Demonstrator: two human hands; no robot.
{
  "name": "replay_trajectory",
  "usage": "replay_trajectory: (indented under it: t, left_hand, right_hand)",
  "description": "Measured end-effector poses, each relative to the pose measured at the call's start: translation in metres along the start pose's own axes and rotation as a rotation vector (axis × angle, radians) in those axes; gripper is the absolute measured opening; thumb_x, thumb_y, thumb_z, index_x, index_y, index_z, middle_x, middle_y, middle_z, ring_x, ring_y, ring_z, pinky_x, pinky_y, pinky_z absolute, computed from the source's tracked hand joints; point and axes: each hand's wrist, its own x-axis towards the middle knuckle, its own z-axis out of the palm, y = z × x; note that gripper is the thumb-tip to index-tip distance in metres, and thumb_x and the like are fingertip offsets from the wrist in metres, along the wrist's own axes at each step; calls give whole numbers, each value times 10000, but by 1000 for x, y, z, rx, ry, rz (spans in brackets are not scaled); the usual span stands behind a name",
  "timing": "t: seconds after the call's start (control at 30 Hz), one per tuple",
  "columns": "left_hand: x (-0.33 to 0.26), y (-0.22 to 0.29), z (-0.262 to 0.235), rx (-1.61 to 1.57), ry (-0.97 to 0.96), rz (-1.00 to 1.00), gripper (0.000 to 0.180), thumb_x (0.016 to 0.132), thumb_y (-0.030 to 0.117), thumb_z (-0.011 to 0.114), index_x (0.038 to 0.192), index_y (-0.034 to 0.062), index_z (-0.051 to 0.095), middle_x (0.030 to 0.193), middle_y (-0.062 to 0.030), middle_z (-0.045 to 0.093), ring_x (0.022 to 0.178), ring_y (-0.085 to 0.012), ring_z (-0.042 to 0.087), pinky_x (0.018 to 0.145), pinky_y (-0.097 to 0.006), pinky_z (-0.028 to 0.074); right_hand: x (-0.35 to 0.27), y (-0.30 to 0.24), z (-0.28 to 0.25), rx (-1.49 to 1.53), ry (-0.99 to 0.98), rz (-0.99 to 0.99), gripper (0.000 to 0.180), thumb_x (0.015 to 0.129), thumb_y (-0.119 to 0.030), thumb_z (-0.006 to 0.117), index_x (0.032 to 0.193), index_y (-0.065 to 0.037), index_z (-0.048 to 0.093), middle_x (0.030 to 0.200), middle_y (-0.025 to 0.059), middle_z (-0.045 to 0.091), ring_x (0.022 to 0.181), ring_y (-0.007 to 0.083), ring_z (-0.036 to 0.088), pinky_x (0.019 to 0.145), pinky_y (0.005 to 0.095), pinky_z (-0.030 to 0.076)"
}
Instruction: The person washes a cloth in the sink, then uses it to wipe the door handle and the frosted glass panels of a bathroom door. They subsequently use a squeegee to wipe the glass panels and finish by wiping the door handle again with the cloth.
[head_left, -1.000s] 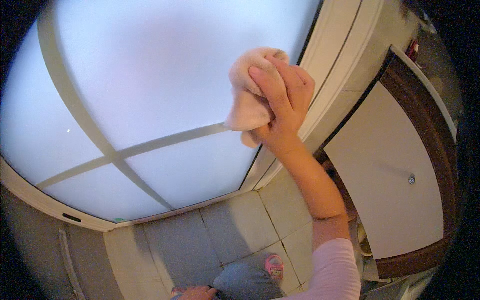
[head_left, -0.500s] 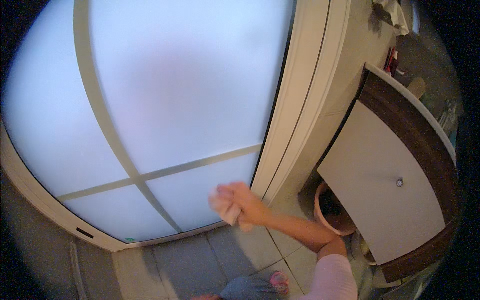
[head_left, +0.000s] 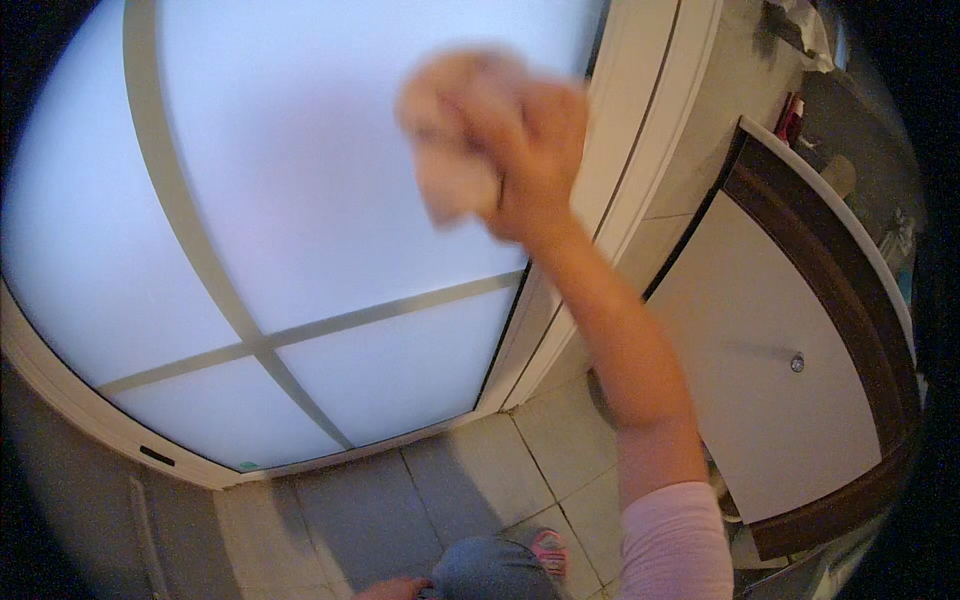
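Note:
My right hand [head_left: 540, 150] is raised, closed around a pale, crumpled cloth [head_left: 455, 185]. Both are smeared by motion. They are in front of the upper right pane of a frosted glass door [head_left: 330, 200] with pale dividing bars; whether the cloth touches the glass I cannot tell. At the bottom edge a small part of my left hand [head_left: 392, 589] shows beside my knee in blue-grey trousers, its fingers too hidden to read.
On the right stands a white cabinet [head_left: 770, 310] with dark brown trim, a round knob and several items on its top. The light door frame [head_left: 625, 130] rises behind my arm. Grey floor tiles [head_left: 460, 480] lie below, with my pink sandal [head_left: 550, 553] on them.
My right hand has swept upward with the cloth, from the lower right pane to the upper one. My forearm now covers the pink bucket by the cabinet.

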Motion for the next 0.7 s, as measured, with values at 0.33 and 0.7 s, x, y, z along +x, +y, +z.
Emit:
replay_trajectory:
  t: [0.33, 0.7]
  left_hand:
    - [5, -16, 23, 240, 20, -29, 265, 813, 233, 486, 947, 6, 517, 810, -195, 571, 741, -335, 553, 662, -398, 440]
    - [5, -9, 14, 222, -136, -27, 317, 834, 307, 452, 990, 37, 511, 909, -189, 570, 875, -370, 537, 810, -479, 372]
  right_hand:
    - [-312, -140, -36, 311, -496, 173, 312, 595, -147, 628, 898, -201, 577, 992, -8, 490, 864, 213, 424, 740, 384, 380]
    - [-455, -245, -45, 352, -858, 476, 334, 601, -124, 626, 928, -127, 557, 991, 30, 506, 934, 243, 459, 769, 395, 406]
